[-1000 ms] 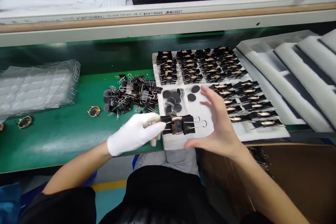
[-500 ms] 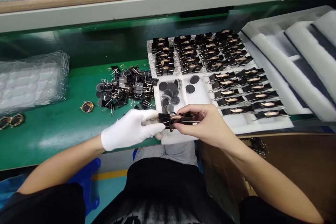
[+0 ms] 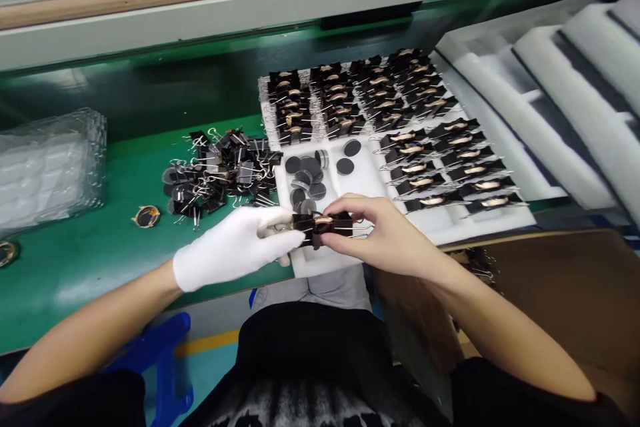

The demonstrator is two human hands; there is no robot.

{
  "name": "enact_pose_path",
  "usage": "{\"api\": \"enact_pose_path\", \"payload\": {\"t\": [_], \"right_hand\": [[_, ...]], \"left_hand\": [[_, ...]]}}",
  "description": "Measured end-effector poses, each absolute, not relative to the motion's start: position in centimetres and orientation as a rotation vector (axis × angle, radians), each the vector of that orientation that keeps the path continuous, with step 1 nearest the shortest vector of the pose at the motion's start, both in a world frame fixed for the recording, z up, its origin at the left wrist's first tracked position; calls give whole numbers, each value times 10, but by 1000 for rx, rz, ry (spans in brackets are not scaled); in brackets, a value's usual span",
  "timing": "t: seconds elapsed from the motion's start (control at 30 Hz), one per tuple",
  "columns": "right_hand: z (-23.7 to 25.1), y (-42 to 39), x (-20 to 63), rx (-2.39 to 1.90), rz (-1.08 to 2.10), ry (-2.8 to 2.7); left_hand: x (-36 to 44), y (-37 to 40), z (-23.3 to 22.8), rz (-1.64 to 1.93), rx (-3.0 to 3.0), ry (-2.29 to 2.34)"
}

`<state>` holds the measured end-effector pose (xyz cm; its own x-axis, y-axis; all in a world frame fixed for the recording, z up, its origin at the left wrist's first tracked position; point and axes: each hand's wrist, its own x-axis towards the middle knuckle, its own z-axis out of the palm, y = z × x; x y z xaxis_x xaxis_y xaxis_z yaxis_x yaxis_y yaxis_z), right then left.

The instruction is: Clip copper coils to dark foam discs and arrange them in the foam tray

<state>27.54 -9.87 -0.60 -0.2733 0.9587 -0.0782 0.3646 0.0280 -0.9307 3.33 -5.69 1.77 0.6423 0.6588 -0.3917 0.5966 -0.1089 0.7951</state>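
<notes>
A gold-rimmed watch case (image 3: 324,219) sits between my hands, gripped by black binder clips on both sides. My left hand (image 3: 243,240), in a white glove, is closed on the left binder clip (image 3: 302,223). My bare right hand (image 3: 373,230) pinches the case between thumb and fingers, around the right binder clip (image 3: 343,221), whose wire handles point toward the palm. Just beyond the hands, grey-black discs (image 3: 311,165) lie loose in a white foam tray (image 3: 350,181). The glove hides part of the left clip.
Loose binder clips (image 3: 225,167) are heaped on the green table (image 3: 125,267). Rows of clipped watch cases (image 3: 417,167) fill the tray's right and back parts. Another watch case (image 3: 147,216) lies at left, near clear plastic trays (image 3: 50,160). White foam trays (image 3: 555,73) lean at right.
The view has swung, so the table and its things sit further left in the picture. Both hands keep hold of the clipped watch case, with little change in grip.
</notes>
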Motion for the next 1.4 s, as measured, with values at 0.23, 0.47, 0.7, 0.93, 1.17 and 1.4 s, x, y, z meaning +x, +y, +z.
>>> {"api": "enact_pose_path", "payload": {"t": [0.23,0.47,0.7,0.93,1.17,1.4], "right_hand": [[15,-127,319,-1325,826,-2237],[-10,-152,434,-1590,169,-2235],[-56,-148,461,-1845,88,-2181],[-38,-150,458,-1737,142,-2172],[-20,-147,389,-1479,-33,-2215],[-55,-109,301,-1104,-302,-2564]], "left_hand": [[32,-74,8,126,2125,930],[-7,-61,-9,297,2306,1235],[-20,-55,-13,247,2333,1292],[-47,-67,-10,344,2184,1471],[-97,-53,-21,1254,2061,2038],[-209,-38,-48,1111,1894,2782]]}}
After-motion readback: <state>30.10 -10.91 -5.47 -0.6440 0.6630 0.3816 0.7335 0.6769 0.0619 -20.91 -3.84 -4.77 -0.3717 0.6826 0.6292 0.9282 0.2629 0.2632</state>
